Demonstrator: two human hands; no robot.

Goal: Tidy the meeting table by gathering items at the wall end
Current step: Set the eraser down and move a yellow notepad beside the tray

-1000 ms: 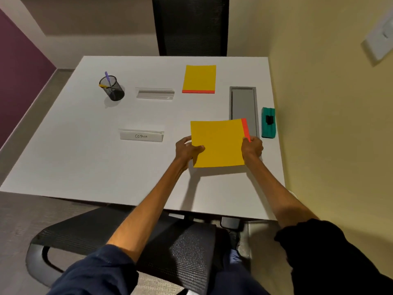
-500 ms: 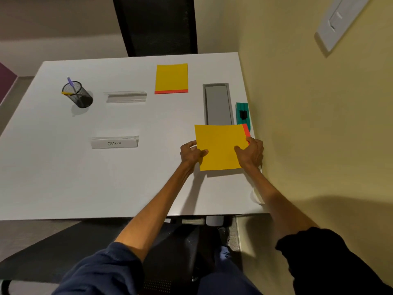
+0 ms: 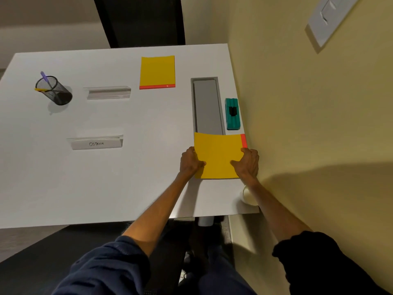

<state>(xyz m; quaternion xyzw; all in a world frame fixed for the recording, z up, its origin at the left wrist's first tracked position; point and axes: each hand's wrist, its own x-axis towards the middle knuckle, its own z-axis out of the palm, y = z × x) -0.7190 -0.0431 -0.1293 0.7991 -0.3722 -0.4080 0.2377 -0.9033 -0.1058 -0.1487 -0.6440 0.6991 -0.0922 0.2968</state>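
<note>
Both hands hold one yellow pad [image 3: 218, 154] at the wall side of the white surface [image 3: 106, 188]. The left hand [image 3: 190, 161] pinches its left edge, thumb on top and fingers [image 3: 201, 163] curled closed on the sheet. The right hand [image 3: 247, 162] clamps the right edge the same way, just beside the yellow wall [image 3: 308, 124]. The pad's far edge overlaps the near end of the grey recessed tray [image 3: 207, 107]; its orange strip [image 3: 243, 140] points at the wall. I cannot tell whether the pad lies flat or is lifted slightly. A green eraser [image 3: 232, 113] lies between tray and wall. Farther off sit a second yellow pad [image 3: 157, 71], a mesh pen cup [image 3: 54, 90], a clear name holder [image 3: 108, 92] and a labelled name card [image 3: 96, 142].
</note>
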